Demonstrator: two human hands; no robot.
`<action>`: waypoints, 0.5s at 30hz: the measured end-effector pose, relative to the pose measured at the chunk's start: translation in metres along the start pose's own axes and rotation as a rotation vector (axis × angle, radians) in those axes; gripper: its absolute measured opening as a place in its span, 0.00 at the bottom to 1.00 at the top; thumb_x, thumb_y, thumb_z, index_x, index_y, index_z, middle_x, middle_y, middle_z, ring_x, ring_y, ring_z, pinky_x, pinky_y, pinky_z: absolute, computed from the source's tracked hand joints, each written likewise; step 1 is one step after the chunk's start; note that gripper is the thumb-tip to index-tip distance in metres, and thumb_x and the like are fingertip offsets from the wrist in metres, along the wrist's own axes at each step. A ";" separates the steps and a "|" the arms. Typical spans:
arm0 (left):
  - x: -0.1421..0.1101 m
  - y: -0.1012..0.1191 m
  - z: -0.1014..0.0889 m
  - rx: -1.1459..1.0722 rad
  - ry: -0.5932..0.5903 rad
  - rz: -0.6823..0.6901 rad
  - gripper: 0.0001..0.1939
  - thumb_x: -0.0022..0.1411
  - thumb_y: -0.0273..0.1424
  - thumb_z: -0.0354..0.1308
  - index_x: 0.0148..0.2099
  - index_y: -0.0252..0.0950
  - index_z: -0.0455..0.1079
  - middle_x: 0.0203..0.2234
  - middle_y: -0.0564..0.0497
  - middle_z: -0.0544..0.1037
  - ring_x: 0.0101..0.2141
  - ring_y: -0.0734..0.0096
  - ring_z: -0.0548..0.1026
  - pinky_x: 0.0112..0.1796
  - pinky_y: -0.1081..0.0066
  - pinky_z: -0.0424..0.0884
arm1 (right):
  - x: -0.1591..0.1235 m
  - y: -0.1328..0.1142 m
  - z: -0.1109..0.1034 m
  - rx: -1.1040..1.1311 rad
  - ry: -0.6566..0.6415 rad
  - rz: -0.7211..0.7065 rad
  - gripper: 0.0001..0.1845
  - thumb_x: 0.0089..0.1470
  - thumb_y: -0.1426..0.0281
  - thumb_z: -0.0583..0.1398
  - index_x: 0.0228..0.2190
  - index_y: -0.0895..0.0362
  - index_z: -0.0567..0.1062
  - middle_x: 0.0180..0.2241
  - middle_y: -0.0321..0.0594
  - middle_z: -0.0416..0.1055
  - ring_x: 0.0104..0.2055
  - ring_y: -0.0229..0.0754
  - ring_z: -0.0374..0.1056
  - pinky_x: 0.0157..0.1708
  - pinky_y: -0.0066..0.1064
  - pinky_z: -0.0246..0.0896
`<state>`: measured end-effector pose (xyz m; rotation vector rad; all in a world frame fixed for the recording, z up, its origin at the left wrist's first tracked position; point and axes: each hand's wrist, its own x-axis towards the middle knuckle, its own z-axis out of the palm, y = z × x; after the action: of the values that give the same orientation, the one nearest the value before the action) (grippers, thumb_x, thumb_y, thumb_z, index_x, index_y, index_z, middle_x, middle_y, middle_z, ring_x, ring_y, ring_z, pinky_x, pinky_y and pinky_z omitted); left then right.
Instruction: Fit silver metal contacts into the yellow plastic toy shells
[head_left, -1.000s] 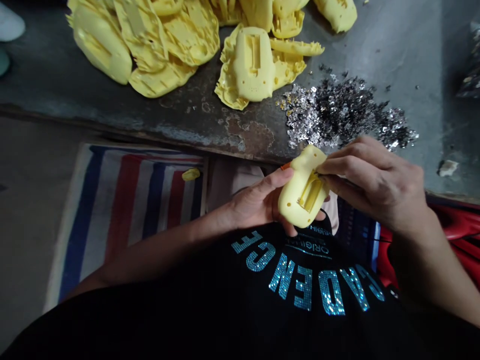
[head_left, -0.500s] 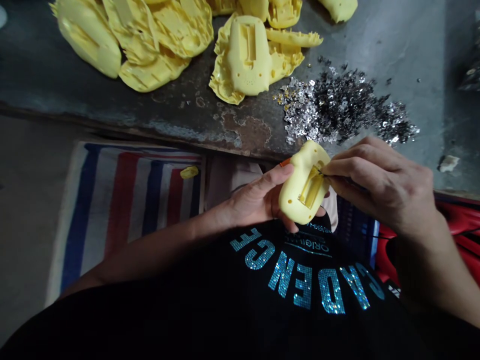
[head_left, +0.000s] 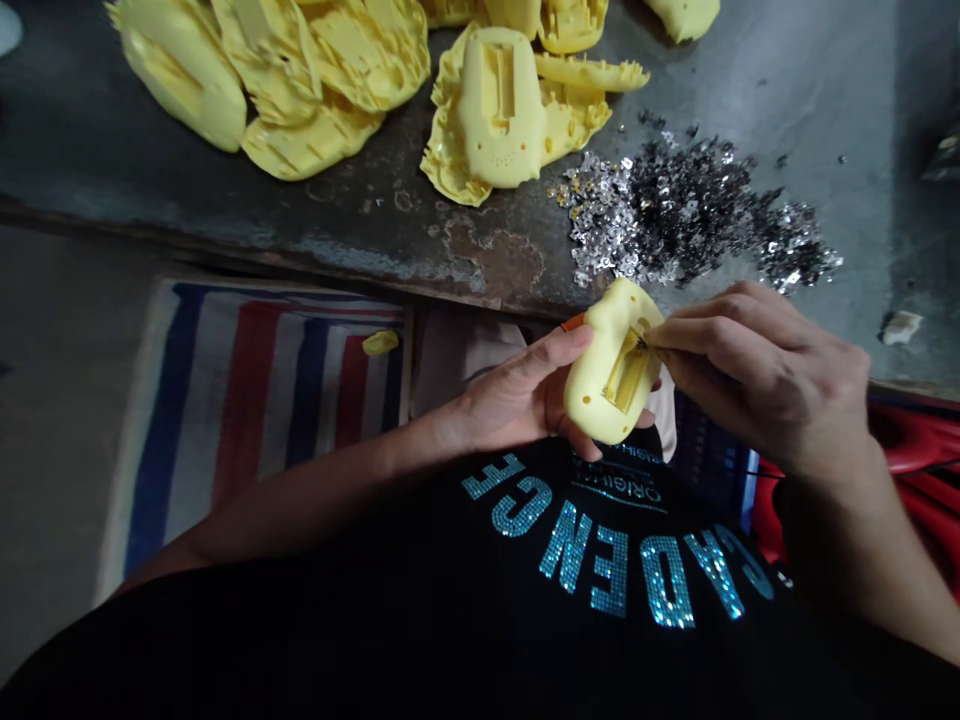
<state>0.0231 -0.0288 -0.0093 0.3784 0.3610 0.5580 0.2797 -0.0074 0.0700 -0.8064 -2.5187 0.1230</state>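
Note:
My left hand [head_left: 536,385] is closed around a yellow plastic shell [head_left: 592,385], thumb on its near-left edge and fingers beneath it. The shell is tilted, and a long battery slot [head_left: 627,375] faces up. My right hand [head_left: 757,355] pinches at the upper end of that slot. A small dark metal piece [head_left: 641,343] shows at its fingertips; most of it is hidden by the fingers. Just beyond both hands, a heap of small shiny metal pieces [head_left: 682,210] lies on the worn table [head_left: 352,225].
More yellow shells [head_left: 307,85] are piled at the back left. One slotted shell [head_left: 504,110] rests on others near the middle. A striped woven sheet [head_left: 247,390] lies below the table edge, with a small yellow piece [head_left: 380,342] on it. Something red [head_left: 911,440] is at the right.
Both hands stay at the shell, with the right fingertips still at the slot's upper end. The whole view has shifted very slightly.

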 end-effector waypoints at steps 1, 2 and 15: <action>0.000 0.000 0.000 0.002 0.001 0.000 0.49 0.73 0.55 0.70 0.84 0.41 0.58 0.62 0.32 0.85 0.51 0.41 0.92 0.33 0.64 0.91 | -0.002 -0.001 0.001 0.019 0.030 0.013 0.11 0.73 0.74 0.68 0.52 0.49 0.82 0.43 0.40 0.86 0.40 0.47 0.80 0.41 0.40 0.78; 0.000 0.000 0.000 0.007 0.001 0.003 0.49 0.73 0.55 0.70 0.85 0.41 0.58 0.62 0.32 0.86 0.51 0.41 0.92 0.33 0.64 0.91 | -0.004 -0.001 0.002 0.039 0.067 0.031 0.11 0.72 0.75 0.68 0.52 0.50 0.82 0.43 0.40 0.86 0.39 0.46 0.79 0.40 0.40 0.78; -0.001 -0.001 0.002 0.025 0.001 0.057 0.55 0.68 0.62 0.73 0.84 0.41 0.61 0.63 0.31 0.85 0.58 0.34 0.88 0.34 0.64 0.92 | -0.026 -0.014 0.030 -0.059 0.246 0.111 0.25 0.68 0.77 0.70 0.62 0.46 0.85 0.48 0.42 0.89 0.39 0.51 0.78 0.37 0.46 0.68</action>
<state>0.0234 -0.0312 -0.0081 0.4134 0.3595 0.6099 0.2759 -0.0319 0.0364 -0.9250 -2.2567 -0.0130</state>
